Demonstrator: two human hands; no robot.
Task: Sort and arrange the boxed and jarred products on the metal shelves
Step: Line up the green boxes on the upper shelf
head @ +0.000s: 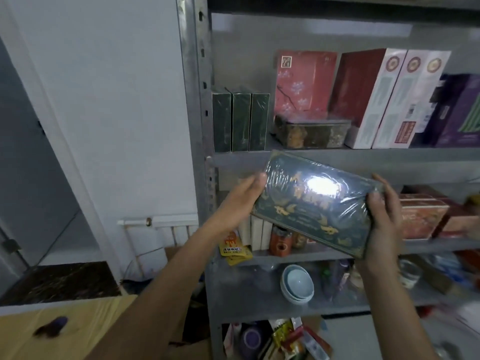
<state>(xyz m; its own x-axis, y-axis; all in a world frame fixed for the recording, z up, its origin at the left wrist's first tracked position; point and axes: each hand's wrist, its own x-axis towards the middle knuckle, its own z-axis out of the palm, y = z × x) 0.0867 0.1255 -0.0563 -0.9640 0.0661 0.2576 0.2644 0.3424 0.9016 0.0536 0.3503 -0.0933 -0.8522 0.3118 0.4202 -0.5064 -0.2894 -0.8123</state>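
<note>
A dark green box [306, 214] with gold print and shiny plastic wrap is held flat and tilted in front of the metal shelves [337, 155]. My left hand [246, 193] grips its left end and my right hand [384, 216] grips its right end. Three matching dark green boxes [240, 122] stand upright at the left of the upper shelf. Beside them stand a pink flowered box [304, 81], a worn tin [311, 132], a red box [355, 81], white-sided boxes [394, 100] and a purple box [457, 113].
On the shelf behind the held box are jars [280, 241], white boxes [257, 229], yellow packets [233, 246] and red boxes [423, 214]. Stacked blue bowls [297, 283] sit lower down. A cardboard box [65, 331] lies at bottom left. A radiator [171, 229] stands by the wall.
</note>
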